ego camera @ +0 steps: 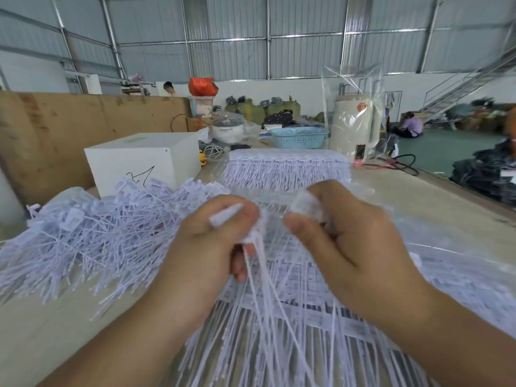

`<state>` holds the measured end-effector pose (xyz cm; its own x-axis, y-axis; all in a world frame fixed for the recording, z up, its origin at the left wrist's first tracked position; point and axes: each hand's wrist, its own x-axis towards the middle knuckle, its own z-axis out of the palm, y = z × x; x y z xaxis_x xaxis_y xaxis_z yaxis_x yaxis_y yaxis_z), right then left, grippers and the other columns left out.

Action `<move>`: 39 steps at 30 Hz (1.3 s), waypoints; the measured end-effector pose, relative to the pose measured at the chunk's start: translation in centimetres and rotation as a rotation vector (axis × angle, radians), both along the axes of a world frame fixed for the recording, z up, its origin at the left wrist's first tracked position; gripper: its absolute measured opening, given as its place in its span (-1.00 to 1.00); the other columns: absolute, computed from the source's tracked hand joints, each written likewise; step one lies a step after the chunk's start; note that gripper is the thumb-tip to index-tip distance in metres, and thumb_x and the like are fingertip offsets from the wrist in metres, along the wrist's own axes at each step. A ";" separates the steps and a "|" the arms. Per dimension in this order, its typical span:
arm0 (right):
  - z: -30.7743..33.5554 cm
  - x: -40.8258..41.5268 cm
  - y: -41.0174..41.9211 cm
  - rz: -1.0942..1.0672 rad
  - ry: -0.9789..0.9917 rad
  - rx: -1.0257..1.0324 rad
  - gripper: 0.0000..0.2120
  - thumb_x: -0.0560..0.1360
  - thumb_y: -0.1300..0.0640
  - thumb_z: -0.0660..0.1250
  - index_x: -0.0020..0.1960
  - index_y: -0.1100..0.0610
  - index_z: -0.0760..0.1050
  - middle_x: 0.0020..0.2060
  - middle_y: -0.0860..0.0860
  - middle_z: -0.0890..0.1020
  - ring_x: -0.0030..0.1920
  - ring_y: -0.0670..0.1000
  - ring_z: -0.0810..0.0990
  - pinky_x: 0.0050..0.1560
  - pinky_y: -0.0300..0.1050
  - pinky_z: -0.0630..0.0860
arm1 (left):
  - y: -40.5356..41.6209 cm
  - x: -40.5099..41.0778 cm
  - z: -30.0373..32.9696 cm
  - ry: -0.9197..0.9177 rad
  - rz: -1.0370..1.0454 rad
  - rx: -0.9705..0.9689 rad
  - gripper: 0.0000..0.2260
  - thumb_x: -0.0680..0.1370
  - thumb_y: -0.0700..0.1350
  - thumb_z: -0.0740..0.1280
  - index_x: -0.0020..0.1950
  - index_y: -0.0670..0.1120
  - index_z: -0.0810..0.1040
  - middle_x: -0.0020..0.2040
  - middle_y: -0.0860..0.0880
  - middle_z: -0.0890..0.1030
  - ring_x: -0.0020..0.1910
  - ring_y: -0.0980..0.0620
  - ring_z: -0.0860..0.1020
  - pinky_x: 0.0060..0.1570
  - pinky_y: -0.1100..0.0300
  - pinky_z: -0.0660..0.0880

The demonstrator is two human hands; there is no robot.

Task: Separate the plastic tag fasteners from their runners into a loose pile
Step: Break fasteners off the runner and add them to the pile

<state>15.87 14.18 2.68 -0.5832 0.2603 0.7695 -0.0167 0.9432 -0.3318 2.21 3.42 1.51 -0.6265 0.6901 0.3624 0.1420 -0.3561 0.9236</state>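
Left hand: the left hand (206,241) is raised over the table (50,331), its fingers (240,263) curled and pinching a small bunch of white tag fasteners (259,289) near their heads; the thin tails hang down from the grip toward the camera.
Right hand: the right hand (343,244) sits just beside the left, thumb tip close to the left thumb; its fingers are curled round a blurred white clump (303,205) at the top of the fist (whether this is a runner or fastener heads cannot be told).
Loose pile: a broad loose pile (92,236) of separated fasteners lies on the table to the left of the hands, tails pointing every way, tag heads scattered through it.
Unseparated strips: under and in front of the hands lie flat sheets of fasteners (321,317) in ordered rows, spreading to the lower right; parts are blurred.
Far stack: beyond the hands a neat stack of fasteners (284,169) rests on the table, heads in a band along its far edge, tails toward the person.
White box: a white box (139,163) with a black scribble on its front stands behind the loose pile.
Blue basket: a light blue basket (298,136) sits farther back, next to a cream appliance (354,121) wrapped in clear plastic.
Background: brown board (55,129) along the left side, corrugated metal walls, and two people far off.
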 end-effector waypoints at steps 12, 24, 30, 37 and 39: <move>0.5 0.3 -0.7 0.010 -0.486 0.136 -0.43 0.47 -0.36 -0.20 0.43 -0.19 -0.11 -0.39 -0.17 0.37 -0.32 -0.13 0.46 -0.30 -0.17 0.46 | -0.2 1.1 0.4 0.099 -0.050 -0.166 -0.88 0.46 -0.03 0.35 -0.24 -0.01 0.62 -0.53 0.00 0.46 -0.64 0.11 0.37 -0.59 0.28 0.29; -0.5 -0.1 -0.4 0.039 -0.612 0.100 -0.32 0.52 -0.37 -0.10 0.54 -0.12 -0.16 -0.07 -0.16 0.62 -0.17 -0.16 0.57 -0.16 -0.09 0.53 | -0.6 1.3 0.3 0.150 -0.219 -0.217 -0.73 0.32 0.12 0.49 -0.24 -0.06 0.60 -0.48 -0.07 0.44 -0.55 0.11 0.36 -0.55 0.31 0.25; -0.4 0.5 1.3 0.143 -0.552 -0.144 -0.47 0.48 -0.37 0.06 0.38 -0.18 0.25 -0.40 -0.18 0.51 -0.46 -0.17 0.46 -0.42 -0.25 0.32 | -0.4 0.5 0.8 0.065 -0.116 -0.167 -0.88 0.29 0.01 0.46 -0.32 0.01 0.59 -0.53 0.04 0.45 -0.62 0.16 0.35 -0.60 0.37 0.24; -0.8 0.3 1.4 0.184 -0.414 -0.303 -0.75 0.55 -0.10 0.27 -0.26 -0.04 0.42 -0.56 -0.10 0.36 -0.57 -0.12 0.27 -0.48 -0.17 0.24 | -0.5 0.2 0.8 0.031 -0.111 -0.142 -0.86 0.28 0.02 0.50 -0.32 0.01 0.59 -0.52 0.02 0.43 -0.64 0.15 0.32 -0.61 0.35 0.25; -1.1 -0.3 1.1 0.137 -0.275 -0.328 -0.69 0.56 -0.10 0.27 -0.25 0.08 0.38 -0.55 -0.07 0.34 -0.56 -0.11 0.24 -0.49 -0.10 0.24 | -0.3 0.5 0.7 -0.048 -0.121 -0.079 -0.87 0.32 -0.04 0.53 -0.30 0.00 0.59 -0.51 0.02 0.42 -0.63 0.14 0.28 -0.60 0.34 0.25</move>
<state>15.57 15.27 1.57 -0.8007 0.3707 0.4706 -0.0033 0.7828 -0.6222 2.70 3.14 2.24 -0.5525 0.7865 0.2761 0.0580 -0.2941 0.9540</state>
